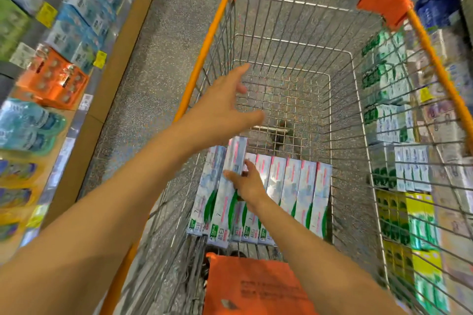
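Observation:
A wire shopping cart with an orange rim (204, 51) fills the middle of the head view. Several long white-and-green boxes (297, 192) lie in a row on its floor at the near end. My right hand (247, 180) reaches down into the cart and grips one box (234, 158) that sits raised above the row. My left hand (225, 107) hovers over the cart's left side, fingers spread and holding nothing.
An orange flap (256, 286) sits at the cart's near end. Shelves of boxed goods line both sides: blue and orange packs (53, 79) on the left, green-and-white boxes (389, 120) on the right. Speckled grey floor (158, 46) runs along the aisle ahead.

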Tool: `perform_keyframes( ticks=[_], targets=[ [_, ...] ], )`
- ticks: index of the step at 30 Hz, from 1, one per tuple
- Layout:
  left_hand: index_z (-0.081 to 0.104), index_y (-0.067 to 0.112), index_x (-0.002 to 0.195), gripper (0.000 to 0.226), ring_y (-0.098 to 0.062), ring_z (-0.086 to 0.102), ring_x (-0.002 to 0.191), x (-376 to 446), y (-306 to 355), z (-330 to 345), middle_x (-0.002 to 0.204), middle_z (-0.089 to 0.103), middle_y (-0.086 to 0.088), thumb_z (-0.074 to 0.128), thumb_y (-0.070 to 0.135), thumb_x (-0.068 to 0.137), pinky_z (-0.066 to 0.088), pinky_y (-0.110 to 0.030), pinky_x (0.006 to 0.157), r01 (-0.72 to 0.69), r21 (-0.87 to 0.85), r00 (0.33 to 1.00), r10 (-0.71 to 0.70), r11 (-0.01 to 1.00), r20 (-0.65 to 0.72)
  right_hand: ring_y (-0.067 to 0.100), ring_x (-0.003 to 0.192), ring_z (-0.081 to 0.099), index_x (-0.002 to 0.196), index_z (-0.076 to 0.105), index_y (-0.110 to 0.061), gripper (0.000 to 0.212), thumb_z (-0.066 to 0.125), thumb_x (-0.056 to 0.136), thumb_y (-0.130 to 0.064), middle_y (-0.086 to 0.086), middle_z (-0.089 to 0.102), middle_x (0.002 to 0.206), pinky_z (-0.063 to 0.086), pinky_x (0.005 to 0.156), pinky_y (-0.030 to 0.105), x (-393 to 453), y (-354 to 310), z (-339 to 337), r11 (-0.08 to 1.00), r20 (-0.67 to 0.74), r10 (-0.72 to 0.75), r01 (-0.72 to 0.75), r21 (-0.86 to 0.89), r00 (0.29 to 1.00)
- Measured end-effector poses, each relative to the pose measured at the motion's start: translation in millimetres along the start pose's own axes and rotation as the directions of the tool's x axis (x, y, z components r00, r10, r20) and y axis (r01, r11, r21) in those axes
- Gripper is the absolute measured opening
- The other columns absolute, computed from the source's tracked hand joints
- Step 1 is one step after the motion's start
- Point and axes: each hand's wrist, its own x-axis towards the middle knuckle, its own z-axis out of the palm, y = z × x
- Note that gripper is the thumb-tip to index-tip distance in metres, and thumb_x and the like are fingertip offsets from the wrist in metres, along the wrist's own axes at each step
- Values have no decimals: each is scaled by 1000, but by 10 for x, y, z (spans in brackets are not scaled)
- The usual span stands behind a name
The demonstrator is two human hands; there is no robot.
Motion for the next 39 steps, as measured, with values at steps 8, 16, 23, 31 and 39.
perform_keyframes(
  ticks=[8, 16, 23, 31, 39],
  targets=[
    [19, 33, 148, 79, -6, 46, 109, -11, 3, 12, 122, 47, 10, 66, 35, 84, 32, -10, 77, -23, 2, 1000, 23, 1000, 4, 28, 136, 34, 152, 11, -14, 81, 63, 90, -20, 9, 25, 155, 37, 103, 36, 191, 244, 0, 986, -61, -27, 16, -167, 998],
    [23, 35, 146, 75, -10, 46, 114, -1, 6, 17, 122, 49, 9, 66, 32, 85, 35, -20, 82, -9, -5, 1000, 9, 1000, 14, 31, 118, 52, 144, 32, -2, 60, 58, 94, -23, 18, 49, 138, 43, 79, 24, 254, 220, 58, 940, -106, -71, 31, -340, 992],
    [33, 27, 143, 69, -15, 51, 106, -164, 306, -142, 115, 53, 3, 68, 22, 84, 38, -25, 83, -16, 49, 999, 17, 999, -35, 22, 97, 61, 136, 44, -2, 52, 64, 89, -11, 12, 58, 118, 49, 81, 23, -599, -1030, -330, 836, -143, -480, 401, -375, 866],
    [49, 13, 133, 66, -16, 51, 100, -955, 1992, -513, 112, 57, -2, 55, 36, 72, 33, -19, 86, -364, 396, 916, 400, 843, -10, 28, 115, 54, 126, 56, -12, 45, 67, 85, -29, 9, 61, 122, 42, 91, 39, -3007, -2256, -1406, 356, -193, -893, 376, -856, 407],
    [50, 19, 132, 48, -27, 56, 109, -2110, 3420, 538, 118, 58, -3, 61, 26, 87, 45, -39, 87, -756, 520, 597, 745, 398, 297, 33, 76, 66, 96, 66, -9, 29, 75, 75, -28, 10, 70, 84, 54, 55, 42, -5558, -779, -2384, 529, -538, -842, -123, -840, 50]
  ],
)
